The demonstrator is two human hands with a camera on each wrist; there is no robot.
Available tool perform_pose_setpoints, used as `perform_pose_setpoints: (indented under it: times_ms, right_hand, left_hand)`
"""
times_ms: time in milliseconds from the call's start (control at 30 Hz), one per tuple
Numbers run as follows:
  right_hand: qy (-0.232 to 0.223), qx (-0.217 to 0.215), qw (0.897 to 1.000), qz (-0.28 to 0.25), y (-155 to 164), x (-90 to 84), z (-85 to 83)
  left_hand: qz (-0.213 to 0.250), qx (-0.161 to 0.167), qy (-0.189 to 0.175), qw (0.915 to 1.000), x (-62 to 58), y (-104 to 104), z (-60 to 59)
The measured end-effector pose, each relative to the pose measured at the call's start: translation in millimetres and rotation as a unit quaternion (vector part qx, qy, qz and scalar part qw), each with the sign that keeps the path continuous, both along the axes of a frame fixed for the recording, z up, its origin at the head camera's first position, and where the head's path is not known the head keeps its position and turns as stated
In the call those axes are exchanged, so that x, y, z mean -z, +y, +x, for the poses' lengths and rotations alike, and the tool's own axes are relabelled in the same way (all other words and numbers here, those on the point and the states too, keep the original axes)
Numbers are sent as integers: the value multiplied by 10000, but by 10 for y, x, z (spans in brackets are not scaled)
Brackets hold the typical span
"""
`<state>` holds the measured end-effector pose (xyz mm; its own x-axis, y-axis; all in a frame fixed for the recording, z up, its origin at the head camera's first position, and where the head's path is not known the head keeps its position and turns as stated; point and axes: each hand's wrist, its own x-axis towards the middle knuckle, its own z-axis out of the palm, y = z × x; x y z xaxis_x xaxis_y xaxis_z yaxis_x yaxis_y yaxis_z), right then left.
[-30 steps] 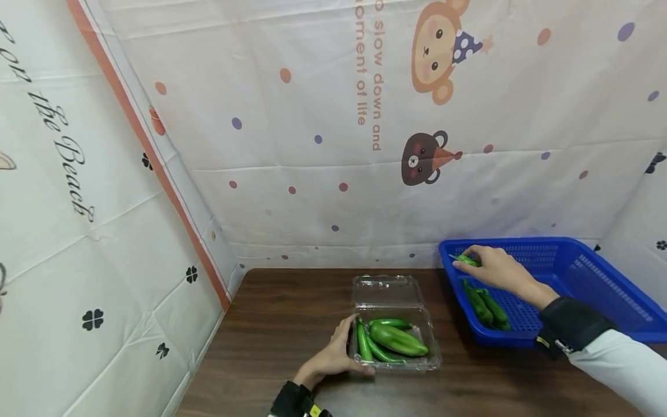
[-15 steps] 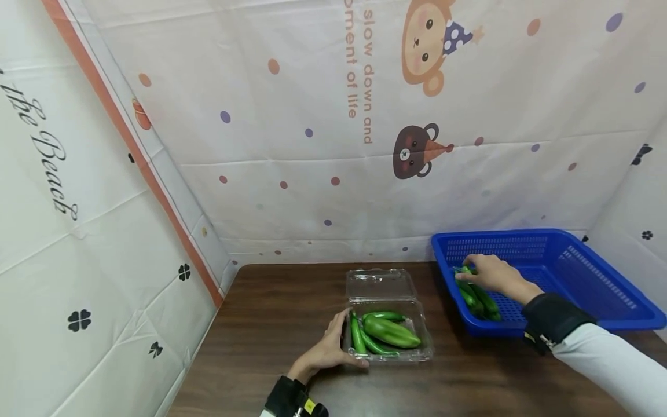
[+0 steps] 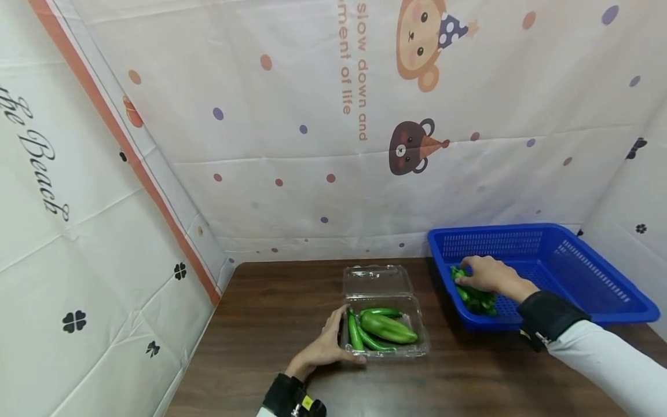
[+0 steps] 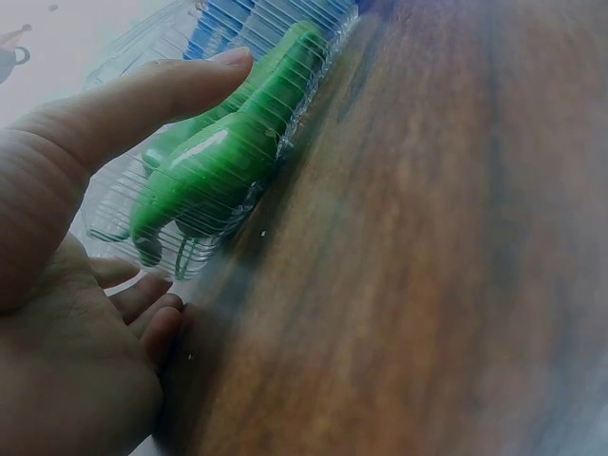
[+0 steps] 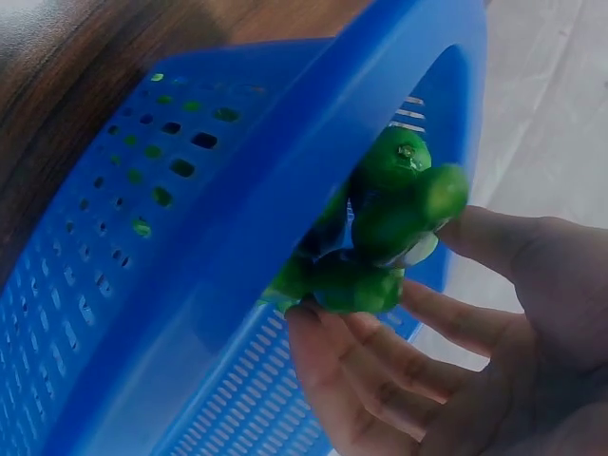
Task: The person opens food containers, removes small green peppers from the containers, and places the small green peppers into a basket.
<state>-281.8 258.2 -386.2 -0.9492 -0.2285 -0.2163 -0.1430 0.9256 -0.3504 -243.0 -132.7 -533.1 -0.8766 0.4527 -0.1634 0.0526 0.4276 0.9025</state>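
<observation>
A clear plastic clamshell box stands open on the brown table, with several green peppers in its lower half. My left hand grips the box's left front corner, thumb along its ribbed wall and fingers curled beside it. To the right stands a blue perforated basket. My right hand is inside its left end, with the fingers curled round a few green peppers lying there.
The brown wooden table is closed in by a printed white cloth backdrop behind and on both sides. The basket wall stands between the right hand and the box.
My right hand, which held a pepper at the basket's left rim, has dropped down onto the peppers inside the basket. The left hand has stayed on the box.
</observation>
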Motion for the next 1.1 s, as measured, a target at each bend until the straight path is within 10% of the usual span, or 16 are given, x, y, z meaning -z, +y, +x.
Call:
perform_pose_setpoints:
  times_ms: [733,1100]
  right_hand:
    - [301,-84,9994,116,138,27,-21]
    - [1744,-195,9843,-178,-213,-78,51]
  left_hand:
    - [-38,-41,43,10000,1,9,-17]
    - [-56,61,8,10000,7,-3,-24]
